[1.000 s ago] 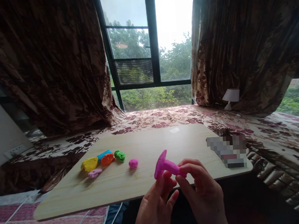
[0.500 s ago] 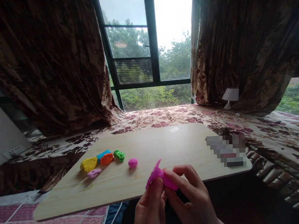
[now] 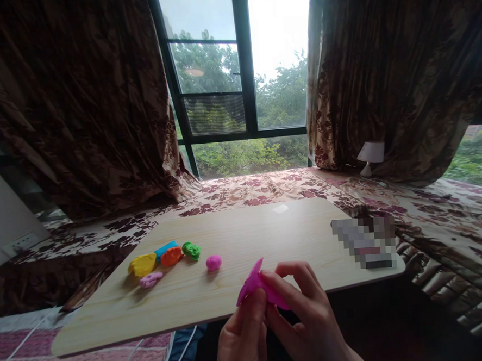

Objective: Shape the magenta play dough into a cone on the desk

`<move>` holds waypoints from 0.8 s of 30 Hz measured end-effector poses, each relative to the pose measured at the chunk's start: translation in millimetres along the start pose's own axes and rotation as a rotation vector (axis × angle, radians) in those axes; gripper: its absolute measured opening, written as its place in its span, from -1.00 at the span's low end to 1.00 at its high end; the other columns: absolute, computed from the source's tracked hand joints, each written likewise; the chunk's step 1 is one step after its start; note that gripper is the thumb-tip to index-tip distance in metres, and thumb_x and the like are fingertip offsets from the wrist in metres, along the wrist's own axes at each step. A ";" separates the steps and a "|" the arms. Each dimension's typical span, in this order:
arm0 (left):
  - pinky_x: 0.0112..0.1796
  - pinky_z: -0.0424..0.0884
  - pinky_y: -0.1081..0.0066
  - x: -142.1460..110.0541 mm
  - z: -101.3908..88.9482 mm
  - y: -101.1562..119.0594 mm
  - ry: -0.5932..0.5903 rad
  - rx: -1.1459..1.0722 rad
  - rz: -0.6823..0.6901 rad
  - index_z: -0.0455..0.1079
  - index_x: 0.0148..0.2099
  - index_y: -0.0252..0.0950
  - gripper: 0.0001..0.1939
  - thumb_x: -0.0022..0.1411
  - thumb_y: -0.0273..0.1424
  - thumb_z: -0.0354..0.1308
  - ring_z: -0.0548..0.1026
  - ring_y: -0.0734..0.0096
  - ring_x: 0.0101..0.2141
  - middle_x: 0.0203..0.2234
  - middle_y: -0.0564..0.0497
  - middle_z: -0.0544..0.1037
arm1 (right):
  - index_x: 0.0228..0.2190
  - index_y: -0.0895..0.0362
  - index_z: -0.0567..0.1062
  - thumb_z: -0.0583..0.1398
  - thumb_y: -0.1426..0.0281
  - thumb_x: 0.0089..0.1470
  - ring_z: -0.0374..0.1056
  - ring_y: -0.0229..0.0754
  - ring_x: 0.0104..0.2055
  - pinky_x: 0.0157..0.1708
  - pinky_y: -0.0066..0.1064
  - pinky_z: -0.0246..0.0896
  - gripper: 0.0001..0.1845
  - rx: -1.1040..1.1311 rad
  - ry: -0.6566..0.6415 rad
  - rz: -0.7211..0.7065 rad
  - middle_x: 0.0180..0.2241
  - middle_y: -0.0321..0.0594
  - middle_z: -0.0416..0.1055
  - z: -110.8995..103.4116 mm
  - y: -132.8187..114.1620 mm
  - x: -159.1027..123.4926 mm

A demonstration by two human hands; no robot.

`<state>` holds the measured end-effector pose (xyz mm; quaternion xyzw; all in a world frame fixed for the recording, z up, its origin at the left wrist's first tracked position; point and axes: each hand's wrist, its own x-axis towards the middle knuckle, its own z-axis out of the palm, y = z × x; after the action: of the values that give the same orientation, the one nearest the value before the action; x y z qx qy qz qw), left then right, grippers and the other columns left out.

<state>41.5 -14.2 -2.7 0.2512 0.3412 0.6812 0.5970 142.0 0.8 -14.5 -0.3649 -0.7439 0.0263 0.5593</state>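
Observation:
A thin, bright pink piece of modelling clay (image 3: 252, 280) with a pointed upper corner is pinched between both hands, above the table's near edge. My left hand (image 3: 244, 330) grips it from below, the thumb pressed on its face. On the other side, my right hand (image 3: 308, 312) holds it between thumb and index finger, the other fingers curled. Part of the clay is hidden behind the fingers. A small pink clay ball (image 3: 214, 263) lies on the table to the left of the hands.
On the left of the wooden table (image 3: 183, 309) sit lumps of yellow clay (image 3: 142, 265), orange clay (image 3: 171, 256), blue clay (image 3: 166, 250), green clay (image 3: 191, 251) and pale pink clay (image 3: 150, 279). A blurred-out item (image 3: 365, 243) lies at the right. A white lamp (image 3: 370, 153) stands beyond.
The pink clay has tilted slightly, and my left thumb has shifted a little to the right and up across it. Both hands keep their hold.

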 end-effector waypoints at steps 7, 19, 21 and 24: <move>-0.14 0.41 0.32 1.4 -10.6 -8.4 -0.055 -0.085 -0.152 0.54 -0.21 -0.25 -0.72 -0.04 -0.33 0.30 0.52 0.21 -0.20 -0.33 -0.04 0.61 | -0.05 0.04 0.40 0.16 0.61 0.02 0.21 -0.17 -0.19 -0.25 -0.30 0.27 -0.56 0.073 0.035 -0.021 -0.25 -0.17 0.23 1.4 2.3 0.6; -0.08 0.29 0.53 3.3 -12.6 4.9 -0.005 0.482 0.418 0.51 -0.19 -0.14 -0.73 -0.03 -0.30 0.28 0.38 0.37 -0.08 -0.21 0.09 0.50 | -0.05 0.03 0.37 0.19 0.60 0.00 0.26 -0.21 -0.21 -0.28 -0.37 0.30 -0.54 0.139 0.027 0.035 -0.24 -0.19 0.28 -9.3 6.5 0.9; -0.10 0.32 0.55 3.1 -11.7 7.2 -0.024 0.522 0.459 0.53 -0.26 -0.16 -0.81 0.00 -0.33 0.26 0.38 0.37 -0.09 -0.22 0.09 0.50 | -0.04 0.04 0.37 0.20 0.61 -0.01 0.25 -0.20 -0.22 -0.28 -0.36 0.29 -0.52 0.110 0.028 0.014 -0.24 -0.19 0.28 -9.2 5.9 0.6; -0.12 0.33 0.58 4.0 -13.7 8.2 -0.027 0.569 0.500 0.53 -0.23 -0.16 -0.80 0.04 -0.34 0.22 0.39 0.40 -0.11 -0.23 0.11 0.50 | -0.07 0.04 0.40 0.21 0.61 -0.03 0.24 -0.20 -0.24 -0.29 -0.34 0.28 -0.54 0.048 0.036 -0.027 -0.27 -0.19 0.28 -9.0 5.5 0.6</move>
<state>25.4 -13.0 -5.5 0.4914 0.4371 0.6804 0.3233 152.4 1.8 -13.1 -0.3416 -0.7378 0.0303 0.5813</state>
